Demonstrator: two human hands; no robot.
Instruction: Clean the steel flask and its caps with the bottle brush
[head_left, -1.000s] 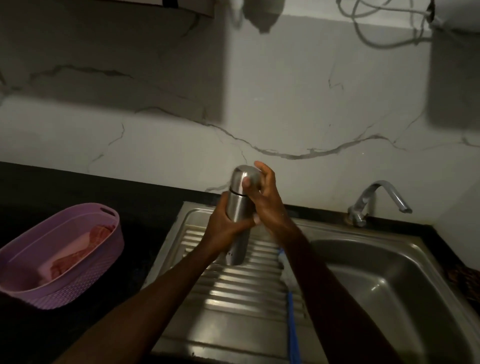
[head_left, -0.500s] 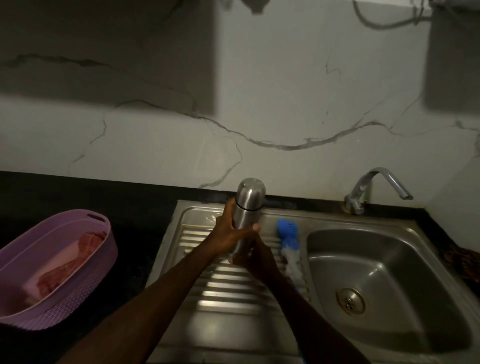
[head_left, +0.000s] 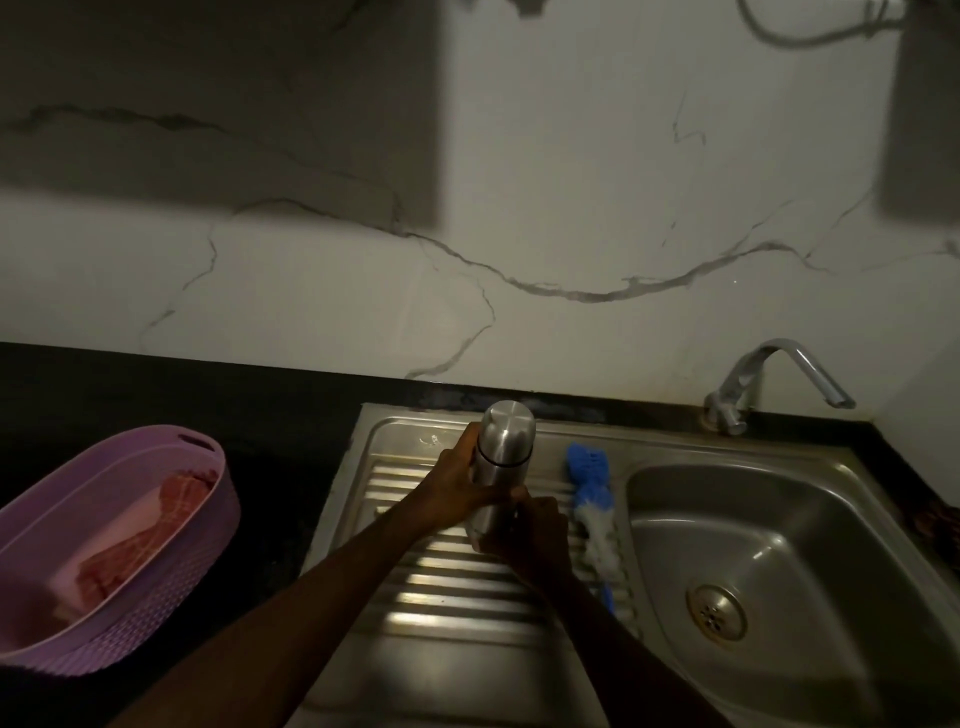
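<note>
Flask (head_left: 503, 457) upright (cap up), gripped by left hand (head_left: 457, 486), right hand (head_left: 524, 540)

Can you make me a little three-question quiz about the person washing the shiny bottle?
1. True or false: the cap is on the steel flask.
2. Where does the bottle brush lie? A) in the purple basket B) on the ribbed drainboard, right of the flask C) in the sink bowl
3. Fill in: the left hand grips the flask's ____, while the right hand holds it near the bottom.

Key: 1 true. 2 B; the basket holds only a reddish cloth. 3 middle.
</note>
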